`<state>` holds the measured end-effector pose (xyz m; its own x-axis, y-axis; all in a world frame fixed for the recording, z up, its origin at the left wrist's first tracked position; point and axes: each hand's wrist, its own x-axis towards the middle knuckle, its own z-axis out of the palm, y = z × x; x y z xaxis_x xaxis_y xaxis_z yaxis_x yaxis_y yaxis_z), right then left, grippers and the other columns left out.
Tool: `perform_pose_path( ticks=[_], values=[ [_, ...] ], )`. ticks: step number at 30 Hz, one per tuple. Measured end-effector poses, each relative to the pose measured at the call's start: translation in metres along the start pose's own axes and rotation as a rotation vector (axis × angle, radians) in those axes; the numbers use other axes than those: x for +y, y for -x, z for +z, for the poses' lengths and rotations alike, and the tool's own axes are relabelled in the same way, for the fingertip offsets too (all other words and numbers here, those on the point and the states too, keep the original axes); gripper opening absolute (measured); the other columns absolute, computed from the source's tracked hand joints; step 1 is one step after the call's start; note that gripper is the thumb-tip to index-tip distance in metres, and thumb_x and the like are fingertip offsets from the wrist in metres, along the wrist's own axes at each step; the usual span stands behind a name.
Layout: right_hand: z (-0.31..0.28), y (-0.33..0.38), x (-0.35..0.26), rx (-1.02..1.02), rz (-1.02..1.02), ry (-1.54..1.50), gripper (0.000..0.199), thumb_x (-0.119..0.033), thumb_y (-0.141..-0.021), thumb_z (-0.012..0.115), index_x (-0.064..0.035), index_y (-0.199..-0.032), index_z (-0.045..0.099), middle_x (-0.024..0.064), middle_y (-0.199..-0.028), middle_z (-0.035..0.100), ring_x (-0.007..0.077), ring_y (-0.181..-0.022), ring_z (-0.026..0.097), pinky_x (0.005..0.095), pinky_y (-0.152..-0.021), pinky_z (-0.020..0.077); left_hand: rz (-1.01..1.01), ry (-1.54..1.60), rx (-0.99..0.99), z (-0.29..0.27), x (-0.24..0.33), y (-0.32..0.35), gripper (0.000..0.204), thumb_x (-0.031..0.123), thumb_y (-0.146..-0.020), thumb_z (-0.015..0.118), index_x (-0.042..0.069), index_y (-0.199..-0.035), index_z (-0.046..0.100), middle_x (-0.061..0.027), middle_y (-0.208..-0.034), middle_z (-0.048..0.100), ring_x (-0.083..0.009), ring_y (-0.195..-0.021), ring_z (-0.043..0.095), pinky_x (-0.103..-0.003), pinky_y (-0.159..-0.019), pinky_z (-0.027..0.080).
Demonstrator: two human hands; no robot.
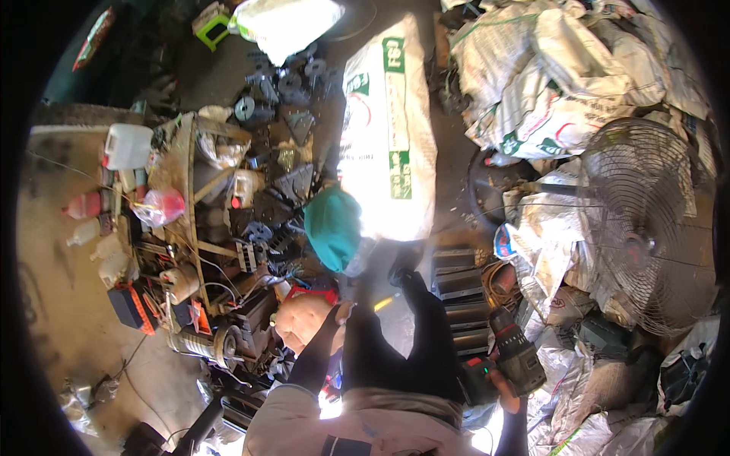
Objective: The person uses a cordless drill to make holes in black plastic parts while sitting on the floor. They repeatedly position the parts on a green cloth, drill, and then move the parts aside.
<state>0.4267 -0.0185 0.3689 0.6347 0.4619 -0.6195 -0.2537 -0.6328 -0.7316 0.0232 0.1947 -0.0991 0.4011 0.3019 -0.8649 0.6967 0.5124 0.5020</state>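
Note:
My right hand [503, 389] is closed around the grip of a cordless drill [522, 360], out to the right of my legs. The drill has a dark body, its chuck end points away from me, and a small green light glows on its red-and-black side. My left hand [342, 315] is in front of my left thigh, fingers drawn together; anything in them is too small to make out. Next to that hand is a tan, rounded surface [300, 318] with red behind it. A teal rounded cover [333, 229] lies ahead of my feet.
A long white printed sack [391, 137] lies ahead. Stacked dark metal bars [456, 292] stand right of my legs. Farther right are a wire-caged fan [637, 228] and heaped sacks [525, 99]. Dark metal parts [293, 182] and a cluttered wooden bench [190, 197] with a white jerrycan [128, 147] fill the left.

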Motion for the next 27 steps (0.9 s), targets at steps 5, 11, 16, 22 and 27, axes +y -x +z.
perform_pose_path(
  ticks=[5,11,16,22,27],
  values=[
    [-0.034,-0.007,-0.038,0.098,-0.138,-0.056,0.035,-0.017,-0.084,0.068,-0.0032,-0.115,0.059,0.0032,-0.088,0.062,0.0123,-0.076,0.059,0.0276,-0.071,0.0471,0.327,-0.397,0.064,0.019,0.088,0.059,0.027,0.025,-0.094,0.056,0.005,-0.108,0.067,-0.0086,-0.099,0.068,-0.0206,-0.089,0.065,-0.036,-0.076,0.051],
    [-0.070,-0.023,-0.069,0.026,-0.252,-0.192,0.032,-0.013,-0.086,0.066,-0.0021,-0.115,0.058,0.0046,-0.089,0.062,0.0130,-0.074,0.058,0.0283,-0.070,0.0468,0.182,0.083,0.303,0.008,0.232,0.121,0.040,0.031,-0.096,0.054,-0.002,-0.117,0.062,-0.0098,-0.103,0.067,-0.0210,-0.092,0.063,-0.033,-0.083,0.048],
    [-0.069,-0.041,-0.105,-0.065,-0.341,-0.233,0.029,-0.009,-0.088,0.064,-0.0011,-0.114,0.058,0.0058,-0.090,0.062,0.0136,-0.073,0.057,0.0289,-0.070,0.0466,0.136,0.743,0.198,-0.048,0.241,0.127,0.048,0.050,-0.096,0.051,0.005,-0.094,0.067,-0.0030,-0.072,0.062,-0.0171,-0.058,0.060,-0.035,-0.050,0.046],
    [-0.036,-0.065,-0.144,-0.052,-0.477,-0.496,0.026,-0.003,-0.088,0.063,-0.0001,-0.113,0.058,0.0083,-0.099,0.062,0.0153,-0.072,0.057,0.0295,-0.068,0.0469,0.196,0.533,0.314,-0.084,0.196,0.094,0.042,0.050,-0.094,0.055,0.008,-0.092,0.064,-0.0001,-0.072,0.059,-0.0138,-0.057,0.055,-0.031,-0.050,0.045],
    [-0.024,-0.111,-0.168,-0.015,-0.449,-0.496,0.027,-0.003,-0.087,0.064,-0.0008,-0.113,0.058,0.0094,-0.106,0.061,0.0155,-0.072,0.057,0.0294,-0.067,0.0473,0.157,0.454,0.326,-0.091,0.237,0.071,0.040,0.046,-0.096,0.052,0.008,-0.099,0.061,-0.0026,-0.080,0.058,-0.0156,-0.064,0.055,-0.032,-0.056,0.046]
  ],
)
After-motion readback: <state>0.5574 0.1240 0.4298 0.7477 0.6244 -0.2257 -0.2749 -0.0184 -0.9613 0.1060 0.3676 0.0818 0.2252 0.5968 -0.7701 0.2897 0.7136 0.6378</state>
